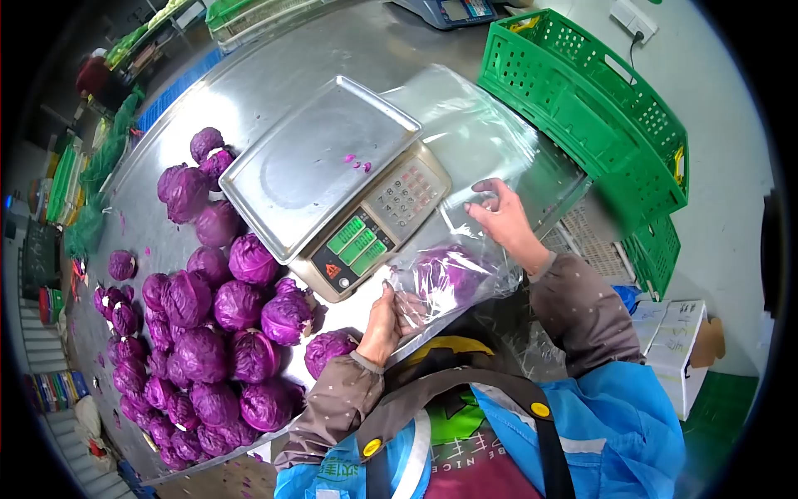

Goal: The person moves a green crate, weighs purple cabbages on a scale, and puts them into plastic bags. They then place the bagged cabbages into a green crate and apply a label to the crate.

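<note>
I see the bag (490, 279) on the near side of the scale (407, 195), in front of the wearer's body, with a purple cabbage (449, 273) inside. The bag stretches broadly left to right, roughly crosswise to the body; the cabbage is too round to show me a long axis, and I cannot tell which way its stem end faces. My left hand (392, 323) holds the bag's left end, thumb raised and fingers against the film. My right hand (497, 214) is just right of the scale, above the bag, fingers curled and thumb close to them in a narrow shape; I cannot tell whether film is caught between them.

The bag is clear, thin and crinkled, with bright glare over the cabbage. The scale has a smooth, rectangular metal pan (312, 166) with small purple scraps on it, and its green displays are lit. Left of the scale, loose cabbages (199, 353) sit heaped, round, veined and glossy.

All this is over a grey metal table (270, 58). Clear plastic sheeting (465, 125) lies flat along the scale's right side, and perforated green crates (582, 108) stand farther right, near a pale wall (715, 108).
</note>
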Demonstrator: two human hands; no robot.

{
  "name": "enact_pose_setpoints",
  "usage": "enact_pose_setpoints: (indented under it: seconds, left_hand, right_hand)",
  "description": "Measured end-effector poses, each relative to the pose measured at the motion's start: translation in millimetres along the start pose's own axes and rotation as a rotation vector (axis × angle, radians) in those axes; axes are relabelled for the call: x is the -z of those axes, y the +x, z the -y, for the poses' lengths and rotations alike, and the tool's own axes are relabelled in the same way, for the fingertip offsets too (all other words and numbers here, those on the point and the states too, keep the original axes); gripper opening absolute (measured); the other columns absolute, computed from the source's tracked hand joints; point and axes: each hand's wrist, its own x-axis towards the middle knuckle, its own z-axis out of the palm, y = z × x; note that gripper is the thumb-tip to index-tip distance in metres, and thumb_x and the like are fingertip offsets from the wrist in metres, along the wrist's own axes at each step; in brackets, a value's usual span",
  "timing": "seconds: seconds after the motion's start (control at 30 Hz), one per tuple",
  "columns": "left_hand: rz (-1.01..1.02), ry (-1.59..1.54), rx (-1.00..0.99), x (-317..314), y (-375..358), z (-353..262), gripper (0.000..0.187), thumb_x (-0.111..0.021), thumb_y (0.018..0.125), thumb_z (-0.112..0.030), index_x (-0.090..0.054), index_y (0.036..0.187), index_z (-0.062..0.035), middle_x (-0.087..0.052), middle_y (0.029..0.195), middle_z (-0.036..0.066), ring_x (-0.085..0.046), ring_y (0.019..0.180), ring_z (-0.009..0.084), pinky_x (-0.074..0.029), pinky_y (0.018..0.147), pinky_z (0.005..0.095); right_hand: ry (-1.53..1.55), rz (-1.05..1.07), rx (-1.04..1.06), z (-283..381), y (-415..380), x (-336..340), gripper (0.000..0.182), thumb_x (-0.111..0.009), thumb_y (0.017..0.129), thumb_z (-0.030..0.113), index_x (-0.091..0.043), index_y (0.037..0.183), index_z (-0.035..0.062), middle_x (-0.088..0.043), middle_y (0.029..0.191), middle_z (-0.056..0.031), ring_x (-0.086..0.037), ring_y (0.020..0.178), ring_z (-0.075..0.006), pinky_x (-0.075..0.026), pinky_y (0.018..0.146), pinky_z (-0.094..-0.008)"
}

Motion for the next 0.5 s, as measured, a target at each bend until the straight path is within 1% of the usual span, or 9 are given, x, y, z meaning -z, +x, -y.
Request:
enact_pose_setpoints:
  seconds: [0.1, 0.2, 0.23, 0.27, 0.3, 0.37, 0.4, 0.43, 0.5]
  left_hand:
    - [0.076, 0.009, 0.066, 20.1, 7.2, 15.0, 0.037, -0.03, 0.09, -0.028, -0.054, 0.082, -0.0012, -0.06, 0.069, 0.011, -0.06, 0.06, 0.022, -0.052, 0.061, 0.0331]
    - [0.083, 0.073, 0.141, 26.2, 11.1, 14.5, 0.033, -0.036, 0.087, -0.027, -0.054, 0.081, 0.0002, -0.06, 0.067, 0.012, -0.061, 0.06, 0.0217, -0.053, 0.059, 0.0337]
    - [0.085, 0.197, 0.032, 26.6, 5.0, 9.7, 0.031, -0.042, 0.084, -0.027, -0.053, 0.085, 0.0018, -0.06, 0.072, 0.013, -0.06, 0.058, 0.0216, -0.053, 0.06, 0.0333]
    - [0.071, 0.413, -0.257, 35.7, 18.2, 19.3, 0.027, -0.049, 0.08, -0.022, -0.05, 0.091, 0.0028, -0.059, 0.079, 0.016, -0.059, 0.062, 0.0251, -0.051, 0.064, 0.0357]
    - [-0.254, 0.919, -0.559, 17.2, -4.7, -2.3, 0.031, -0.053, 0.078, -0.017, -0.048, 0.101, 0.0023, -0.055, 0.09, 0.019, -0.056, 0.075, 0.0313, -0.048, 0.068, 0.0392]
    - [-0.575, 1.192, -1.339, 10.2, 11.2, -7.8, 0.045, -0.059, 0.07, -0.014, -0.047, 0.111, 0.0008, -0.048, 0.106, 0.021, -0.048, 0.095, 0.0351, -0.04, 0.082, 0.0412]
    - [-0.523, 1.226, -1.498, -4.8, -4.1, -24.0, 0.048, -0.059, 0.066, -0.013, -0.048, 0.111, -0.0018, -0.048, 0.108, 0.02, -0.046, 0.1, 0.0345, -0.039, 0.086, 0.0406]
    - [-0.298, 0.967, -1.407, -24.5, 0.0, -29.9, 0.048, -0.06, 0.066, -0.014, -0.049, 0.112, -0.0071, -0.048, 0.109, 0.019, -0.045, 0.104, 0.0359, -0.039, 0.086, 0.0405]
    - [-0.39, 1.101, -1.458, -43.0, 33.1, -5.3, 0.052, -0.064, 0.067, -0.033, -0.049, 0.111, -0.0107, -0.046, 0.11, 0.018, -0.049, 0.096, 0.0351, -0.042, 0.08, 0.0391]
  right_hand:
    - [-0.297, -0.094, 0.058, -52.5, 14.1, 4.2, 0.037, -0.062, 0.069, 0.014, -0.05, 0.102, 0.0021, -0.058, 0.071, -0.0102, -0.053, 0.055, -0.0161, -0.044, 0.052, -0.0329]
    - [-0.246, -0.068, 0.186, -120.1, -4.4, -11.5, 0.037, -0.06, 0.069, 0.01, -0.051, 0.103, 0.0018, -0.057, 0.067, -0.0098, -0.053, 0.056, -0.0143, -0.043, 0.051, -0.0316]
    - [-0.271, -0.083, 0.336, -125.4, -7.6, -21.7, 0.037, -0.06, 0.069, 0.01, -0.051, 0.104, 0.0006, -0.057, 0.069, -0.0094, -0.052, 0.057, -0.0132, -0.043, 0.051, -0.0305]
    - [-0.206, 0.047, -0.015, -89.6, -19.4, -19.1, 0.04, -0.059, 0.071, 0.011, -0.049, 0.107, -0.0025, -0.058, 0.078, -0.0097, -0.052, 0.058, -0.0121, -0.044, 0.052, -0.0279]
    - [-0.125, 0.093, -0.056, -82.2, -19.8, -17.5, 0.045, -0.062, 0.072, 0.012, -0.047, 0.111, -0.0051, -0.057, 0.088, -0.0107, -0.052, 0.061, -0.0113, -0.044, 0.053, -0.0253]
    - [-0.267, 0.038, 0.24, -118.5, -3.3, -19.6, 0.046, -0.061, 0.073, 0.004, -0.045, 0.115, -0.006, -0.056, 0.089, -0.0105, -0.051, 0.065, -0.0108, -0.044, 0.057, -0.0244]
    - [-0.284, 0.12, 0.087, -109.5, -2.4, -17.9, 0.043, -0.059, 0.075, 0.002, -0.044, 0.115, -0.0061, -0.056, 0.095, -0.01, -0.052, 0.072, -0.0124, -0.045, 0.064, -0.0254]
    - [-0.243, 0.152, 0.149, -131.0, 8.5, -12.8, 0.045, -0.059, 0.075, 0.003, -0.043, 0.116, -0.0057, -0.054, 0.096, -0.008, -0.051, 0.075, -0.0129, -0.044, 0.065, -0.0259]
    - [-0.2, 0.237, 0.2, -103.0, -3.6, -18.4, 0.047, -0.058, 0.077, 0.007, -0.04, 0.118, -0.0054, -0.053, 0.101, -0.0107, -0.05, 0.077, -0.0139, -0.043, 0.067, -0.0259]
